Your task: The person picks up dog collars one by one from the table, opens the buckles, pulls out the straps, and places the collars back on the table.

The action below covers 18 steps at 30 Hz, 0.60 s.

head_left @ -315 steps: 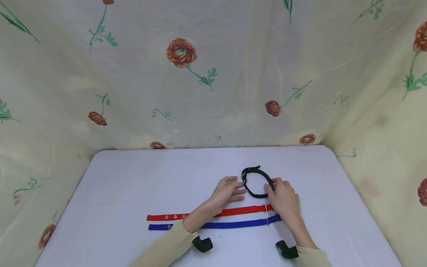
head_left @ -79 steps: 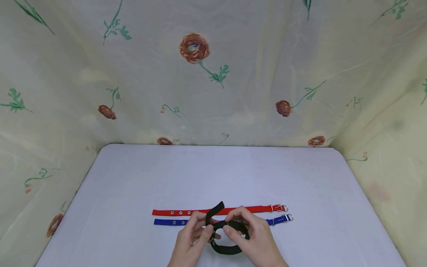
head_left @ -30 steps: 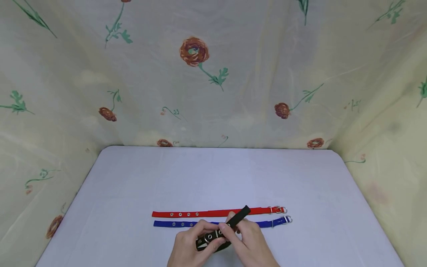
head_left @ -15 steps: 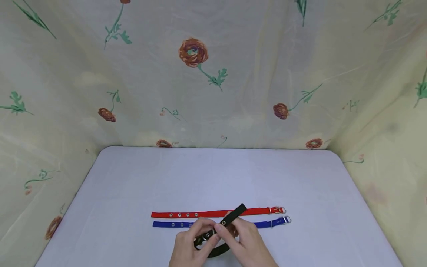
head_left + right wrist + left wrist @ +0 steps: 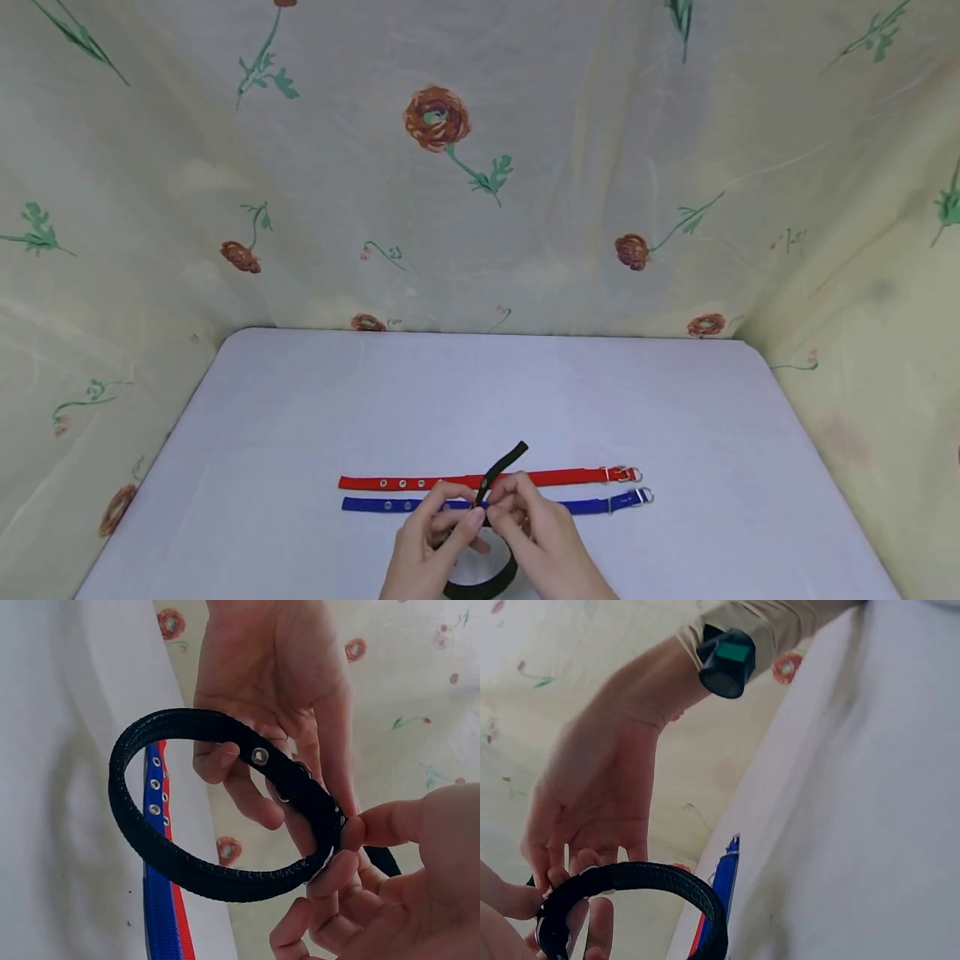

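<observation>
A black collar [image 5: 491, 586] with metal eyelets is bent into a loop, raised off the table at its near edge between both hands. My left hand [image 5: 427, 542] pinches it near the buckle between thumb and forefinger. From the other side, my right hand [image 5: 551, 537] pinches the collar at the same spot. The strap's free tail [image 5: 506, 462] sticks up beyond the fingertips. In the right wrist view, an eyelet [image 5: 259, 756] shows on the loop, while fingers largely cover the buckle.
Behind the hands, a red collar [image 5: 562, 477] and a blue collar [image 5: 588, 507] lie straight and side by side on the white table [image 5: 300, 408]. Their buckles point right. A floral curtain [image 5: 540, 167] hangs behind the table and at both sides.
The black collar was earlier lifted from the table's right side and brought to the near middle. In the last second its tail has swung left and upward, and the loop has opened below the hands.
</observation>
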{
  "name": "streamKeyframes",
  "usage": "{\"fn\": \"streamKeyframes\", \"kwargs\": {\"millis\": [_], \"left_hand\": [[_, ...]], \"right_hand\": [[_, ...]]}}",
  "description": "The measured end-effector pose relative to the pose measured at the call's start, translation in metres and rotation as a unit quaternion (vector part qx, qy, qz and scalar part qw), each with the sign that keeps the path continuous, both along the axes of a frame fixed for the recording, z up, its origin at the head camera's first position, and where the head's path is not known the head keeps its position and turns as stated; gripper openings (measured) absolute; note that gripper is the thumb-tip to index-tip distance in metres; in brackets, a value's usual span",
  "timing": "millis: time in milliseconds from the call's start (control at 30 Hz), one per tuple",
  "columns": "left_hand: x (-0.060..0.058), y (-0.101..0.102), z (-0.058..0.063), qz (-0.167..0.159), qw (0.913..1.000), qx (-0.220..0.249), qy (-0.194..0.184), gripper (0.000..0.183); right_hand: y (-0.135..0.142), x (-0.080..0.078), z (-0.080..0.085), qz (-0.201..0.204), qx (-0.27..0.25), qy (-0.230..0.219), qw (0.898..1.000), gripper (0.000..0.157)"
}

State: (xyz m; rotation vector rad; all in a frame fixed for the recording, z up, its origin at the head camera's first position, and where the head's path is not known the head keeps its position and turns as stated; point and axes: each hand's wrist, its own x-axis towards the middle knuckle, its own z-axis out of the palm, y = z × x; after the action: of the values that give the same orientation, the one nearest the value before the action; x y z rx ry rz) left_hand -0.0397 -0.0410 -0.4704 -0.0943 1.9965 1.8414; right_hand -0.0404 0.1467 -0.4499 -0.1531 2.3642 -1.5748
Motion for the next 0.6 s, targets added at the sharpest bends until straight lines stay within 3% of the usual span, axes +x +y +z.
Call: {"fn": "streamKeyframes", "kwargs": {"millis": [133,600], "left_hand": [[-0.0018,0.0008,-0.0018,-0.007,0.9995,0.002,-0.032,0.051],[-0.0033,0.0,-0.0054,-0.003,0.9988,0.007,-0.048,0.052]], "right_hand": [[-0.0004,-0.0005,-0.001,0.008,0.015,0.016,1.0,0.02],[0.0045,-0.0044,-0.0074,0.029,0.002,0.003,1.0,0.018]]}}
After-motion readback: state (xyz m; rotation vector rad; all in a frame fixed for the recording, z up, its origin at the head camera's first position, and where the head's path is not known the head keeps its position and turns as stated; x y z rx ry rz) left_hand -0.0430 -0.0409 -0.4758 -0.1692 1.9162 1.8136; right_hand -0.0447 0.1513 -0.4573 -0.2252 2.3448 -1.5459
